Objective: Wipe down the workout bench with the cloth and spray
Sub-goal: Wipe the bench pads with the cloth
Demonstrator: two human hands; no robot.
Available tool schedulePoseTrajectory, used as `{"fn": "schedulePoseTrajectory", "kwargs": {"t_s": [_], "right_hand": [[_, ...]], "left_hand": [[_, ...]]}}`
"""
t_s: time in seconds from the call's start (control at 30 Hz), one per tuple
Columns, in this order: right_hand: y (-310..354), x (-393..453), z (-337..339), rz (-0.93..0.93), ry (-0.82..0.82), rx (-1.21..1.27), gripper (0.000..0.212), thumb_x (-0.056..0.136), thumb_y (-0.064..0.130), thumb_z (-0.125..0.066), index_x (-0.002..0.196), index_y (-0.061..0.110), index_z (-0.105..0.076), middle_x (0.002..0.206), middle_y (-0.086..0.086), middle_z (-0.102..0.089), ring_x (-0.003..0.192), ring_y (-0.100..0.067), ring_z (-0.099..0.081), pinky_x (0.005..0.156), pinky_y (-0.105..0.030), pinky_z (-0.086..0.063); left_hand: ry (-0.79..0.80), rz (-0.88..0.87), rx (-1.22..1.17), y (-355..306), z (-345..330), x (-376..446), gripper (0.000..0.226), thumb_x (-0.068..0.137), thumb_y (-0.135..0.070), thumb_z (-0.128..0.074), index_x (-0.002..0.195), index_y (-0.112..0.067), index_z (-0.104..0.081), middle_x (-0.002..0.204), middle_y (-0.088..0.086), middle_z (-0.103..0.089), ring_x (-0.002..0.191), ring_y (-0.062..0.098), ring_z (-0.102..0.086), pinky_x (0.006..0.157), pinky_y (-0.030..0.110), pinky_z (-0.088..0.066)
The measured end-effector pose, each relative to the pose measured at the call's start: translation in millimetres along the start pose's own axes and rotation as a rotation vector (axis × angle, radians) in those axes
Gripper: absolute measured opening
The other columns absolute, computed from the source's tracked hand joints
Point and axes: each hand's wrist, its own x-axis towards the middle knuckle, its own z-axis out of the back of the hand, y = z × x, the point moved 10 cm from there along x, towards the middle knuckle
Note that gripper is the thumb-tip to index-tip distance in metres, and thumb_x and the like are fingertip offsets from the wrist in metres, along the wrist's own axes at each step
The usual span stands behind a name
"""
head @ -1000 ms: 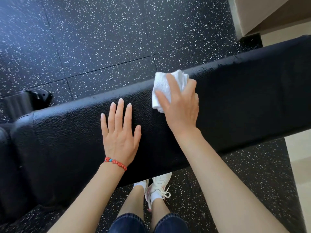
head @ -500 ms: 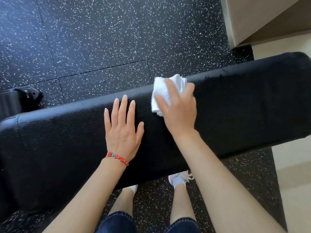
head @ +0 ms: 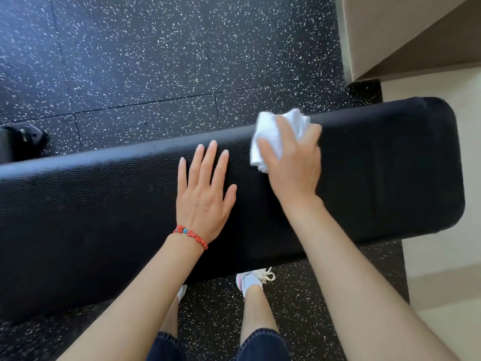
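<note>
A long black padded workout bench [head: 104, 204] runs across the view from left to right, its rounded right end in sight. My right hand [head: 294, 165] presses a crumpled white cloth [head: 270, 134] onto the bench's far edge, right of centre. Flat on the pad just left of it lies my left hand [head: 205, 194], fingers spread, a red bead bracelet on the wrist. No spray bottle is in view.
Black speckled rubber floor [head: 156, 61] lies beyond and under the bench. A black bench foot [head: 23, 142] shows at far left. A beige wall corner [head: 403, 35] and pale floor [head: 442, 269] are on the right. My legs and white shoes [head: 255, 278] stand below the bench.
My right hand has slid the cloth to the right along the far edge, and my view has shifted right, so the bench's right end now shows. My left hand stays flat.
</note>
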Motion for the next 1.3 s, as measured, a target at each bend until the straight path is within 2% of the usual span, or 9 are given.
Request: {"fn": "schedulePoseTrajectory", "kwargs": {"t_s": [0.17,0.37,0.47,0.6,0.7,0.87,0.97,1.17,1.3], "right_hand": [[14,3,4,0.301,-0.005,-0.064,0.044,0.077,0.048,-0.056,0.106,0.017,-0.066,0.086,-0.018,-0.056,0.06,-0.028,-0.051,0.054,-0.028,-0.042],[-82,35,40,-0.068,-0.017,-0.03,0.048,0.084,0.05,-0.055,0.126,0.027,-0.051,0.113,-0.019,-0.043,0.078,-0.031,-0.043,0.075,-0.039,-0.04],[-71,27,34,-0.086,-0.045,0.018,0.047,0.084,0.044,-0.057,0.126,0.024,-0.051,0.113,-0.018,-0.042,0.077,-0.027,-0.041,0.075,-0.038,-0.041],[-16,3,10,0.177,0.0,0.018,0.042,0.079,0.042,-0.062,0.111,0.016,-0.062,0.092,-0.019,-0.052,0.067,-0.03,-0.052,0.059,-0.032,-0.045],[-25,9,17,0.287,-0.008,-0.061,0.043,0.079,0.048,-0.056,0.11,0.018,-0.064,0.087,-0.017,-0.053,0.064,-0.028,-0.05,0.056,-0.03,-0.042],[-119,24,55,-0.081,-0.033,-0.005,0.047,0.082,0.05,-0.055,0.124,0.028,-0.051,0.107,-0.018,-0.043,0.072,-0.03,-0.04,0.069,-0.037,-0.038],[-116,17,53,-0.119,-0.085,0.027,0.047,0.084,0.045,-0.057,0.126,0.026,-0.05,0.112,-0.019,-0.041,0.076,-0.032,-0.045,0.071,-0.037,-0.04],[-31,-46,13,0.174,-0.039,0.02,0.04,0.078,0.041,-0.061,0.11,0.017,-0.063,0.091,-0.018,-0.053,0.064,-0.03,-0.051,0.056,-0.029,-0.042],[-47,-45,26,0.22,-0.079,-0.05,0.042,0.077,0.047,-0.059,0.109,0.02,-0.064,0.087,-0.017,-0.054,0.065,-0.029,-0.05,0.056,-0.03,-0.042]], "left_hand": [[-0.009,0.018,0.039,-2,-6,0,0.055,0.091,-0.035,-0.039,0.139,-0.008,-0.04,0.147,0.017,-0.036,0.137,0.031,-0.024,0.111,0.052,-0.014],[-0.029,0.02,0.056,-2,-5,0,0.055,0.091,-0.035,-0.04,0.139,-0.008,-0.04,0.147,0.017,-0.035,0.136,0.032,-0.026,0.112,0.051,-0.014],[-0.031,0.028,0.059,-3,-3,0,0.055,0.091,-0.034,-0.04,0.139,-0.008,-0.039,0.147,0.018,-0.035,0.136,0.033,-0.026,0.112,0.05,-0.013],[-0.047,0.053,0.063,-4,-2,-1,0.054,0.092,-0.032,-0.04,0.139,-0.007,-0.039,0.147,0.018,-0.035,0.136,0.033,-0.025,0.112,0.051,-0.013],[-0.067,0.086,0.058,-4,0,-6,0.053,0.092,-0.032,-0.039,0.139,-0.006,-0.039,0.147,0.019,-0.035,0.136,0.034,-0.025,0.113,0.05,-0.012],[-0.071,0.112,0.063,-4,-2,-15,0.053,0.093,-0.031,-0.039,0.139,-0.006,-0.039,0.147,0.018,-0.035,0.136,0.034,-0.026,0.112,0.05,-0.013],[-0.062,0.123,0.07,-4,-5,-14,0.054,0.092,-0.031,-0.039,0.139,-0.005,-0.039,0.147,0.017,-0.035,0.136,0.034,-0.026,0.112,0.051,-0.013],[-0.046,0.092,0.046,-4,-2,-20,0.053,0.093,-0.032,-0.038,0.139,-0.005,-0.039,0.148,0.017,-0.034,0.137,0.034,-0.026,0.111,0.052,-0.015],[-0.052,0.078,0.037,-7,1,-39,0.053,0.092,-0.032,-0.038,0.139,-0.006,-0.039,0.147,0.017,-0.035,0.137,0.033,-0.024,0.111,0.052,-0.016]]}}
